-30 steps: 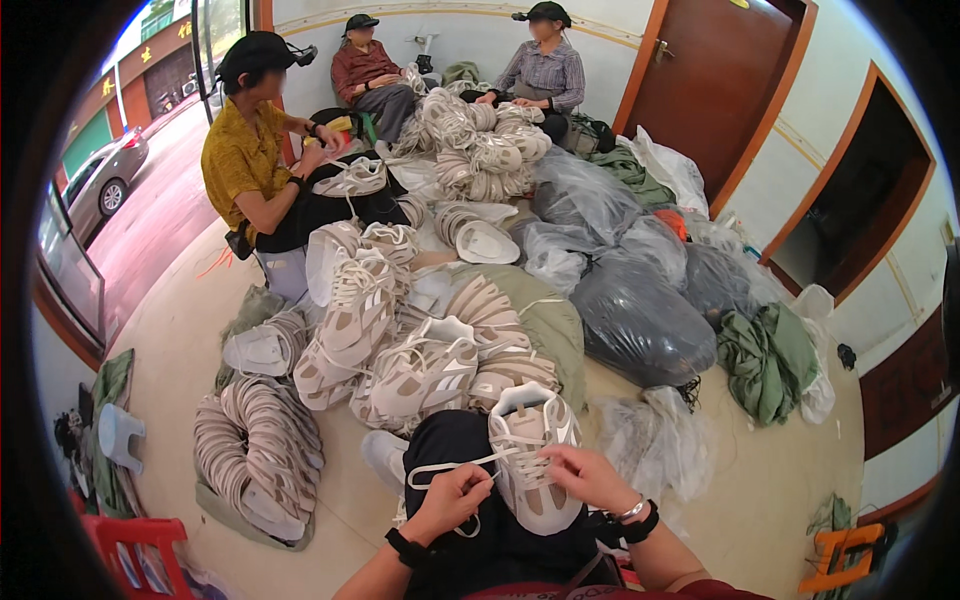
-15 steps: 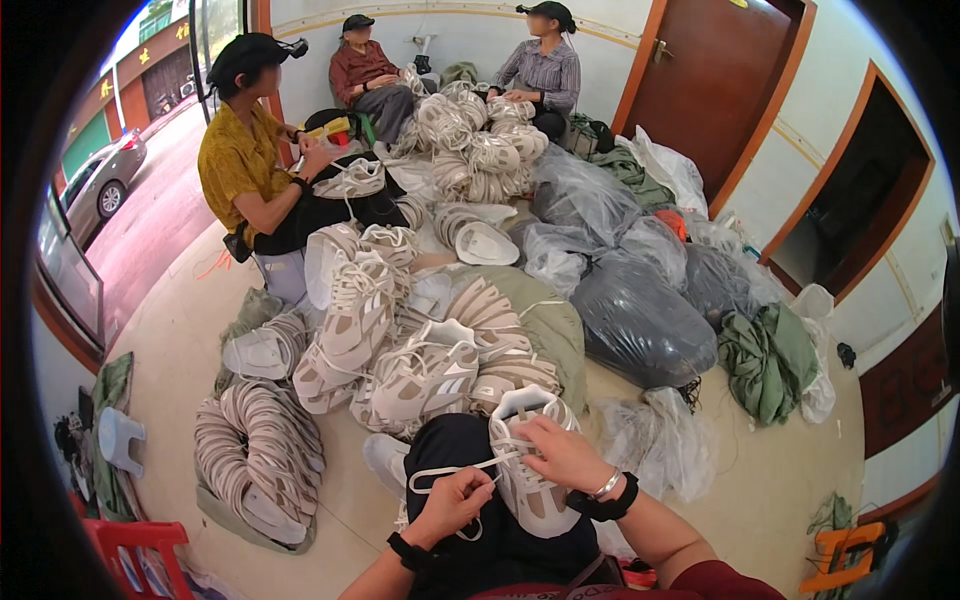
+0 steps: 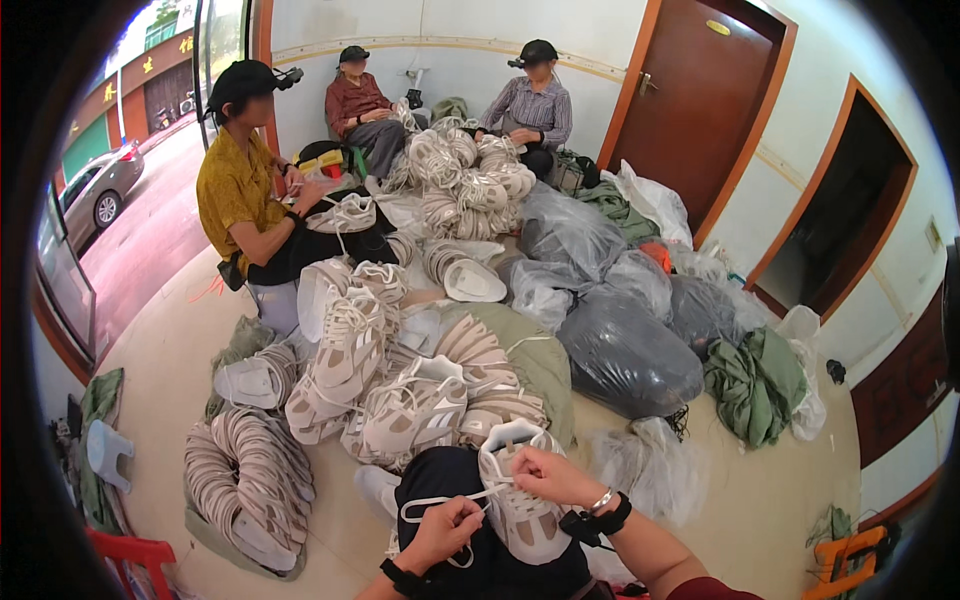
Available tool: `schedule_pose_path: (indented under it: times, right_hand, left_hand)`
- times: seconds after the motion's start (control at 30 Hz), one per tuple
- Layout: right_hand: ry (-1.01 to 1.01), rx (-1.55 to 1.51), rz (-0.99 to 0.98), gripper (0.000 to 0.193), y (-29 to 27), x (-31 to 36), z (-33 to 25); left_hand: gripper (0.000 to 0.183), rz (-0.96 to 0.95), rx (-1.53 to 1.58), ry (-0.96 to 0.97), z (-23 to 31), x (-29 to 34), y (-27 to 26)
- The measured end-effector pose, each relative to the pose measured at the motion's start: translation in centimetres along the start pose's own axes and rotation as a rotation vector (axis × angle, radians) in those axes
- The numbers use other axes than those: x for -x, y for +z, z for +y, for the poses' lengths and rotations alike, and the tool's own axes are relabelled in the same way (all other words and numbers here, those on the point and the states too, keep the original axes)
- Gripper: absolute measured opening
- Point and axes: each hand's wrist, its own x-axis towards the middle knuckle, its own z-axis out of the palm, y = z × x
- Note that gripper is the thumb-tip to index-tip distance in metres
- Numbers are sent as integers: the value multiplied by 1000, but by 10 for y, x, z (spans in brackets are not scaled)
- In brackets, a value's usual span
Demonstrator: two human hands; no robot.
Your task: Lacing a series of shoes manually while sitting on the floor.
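A beige-and-white shoe upper (image 3: 530, 530) rests across my dark-trousered knees, toe toward me. My left hand (image 3: 447, 532) is closed in a pinch on a white shoelace (image 3: 437, 501), whose loop hangs to the left over my thigh. On the shoe's right side, my right hand (image 3: 552, 476) has its fingers closed at the eyelets, where the lace crosses the tongue; its fingertips seem to grip the lace there. Just beyond my knees lie several similar laced shoe uppers (image 3: 415, 405) in a heap.
Coiled stacks of shoe uppers (image 3: 250, 470) lie on the left floor. Dark plastic bags (image 3: 630, 350) and green cloth (image 3: 757, 385) fill the right. Three seated people work around a tall pile (image 3: 465, 180). A red stool (image 3: 135, 555) and orange stool (image 3: 845, 560) stand nearby.
The whole view has shifted slightly down and left. My hands stay at the shoe, the left still pinching the lace. The far person in the striped shirt has lowered their head.
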Motion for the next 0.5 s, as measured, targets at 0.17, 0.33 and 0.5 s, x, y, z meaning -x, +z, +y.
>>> schedule_pose_path:
  times: [0.17, 0.33, 0.5]
  right_hand:
    - [-24, 250, -63, 27, 1, -6, 17]
    - [176, 89, 20, 25, -9, -14, -2]
    - [147, -210, 56, 26, -14, -11, 11]
  left_hand:
    - [14, 29, -73, 61, -8, 1, 1]
    - [14, 75, -186, 144, -1, -4, 0]
    - [10, 23, -11, 67, 5, -12, 0]
